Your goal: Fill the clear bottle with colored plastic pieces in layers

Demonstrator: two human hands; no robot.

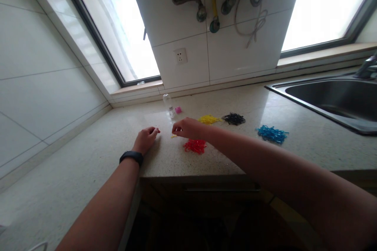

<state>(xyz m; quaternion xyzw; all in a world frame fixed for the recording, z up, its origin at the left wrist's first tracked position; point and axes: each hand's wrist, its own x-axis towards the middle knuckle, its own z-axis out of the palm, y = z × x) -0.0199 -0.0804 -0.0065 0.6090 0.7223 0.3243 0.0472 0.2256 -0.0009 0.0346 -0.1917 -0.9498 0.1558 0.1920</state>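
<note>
My right hand reaches across the counter with its fingers pinched, fingertips down at a small yellow rubber band. To the left, my left hand rests on the counter with its fingers curled together. A tiny reddish spot shows at its fingertips, too small to make out. Just below the right hand lies a pile of red rubber bands. Behind the right wrist is a yellow pile, partly covered by the arm. A clear bottle and a small pink cap are beyond both hands.
A black pile of bands and a blue pile lie farther right on the speckled counter. A dark sink is set in at the right. The tiled wall with a socket bounds the back.
</note>
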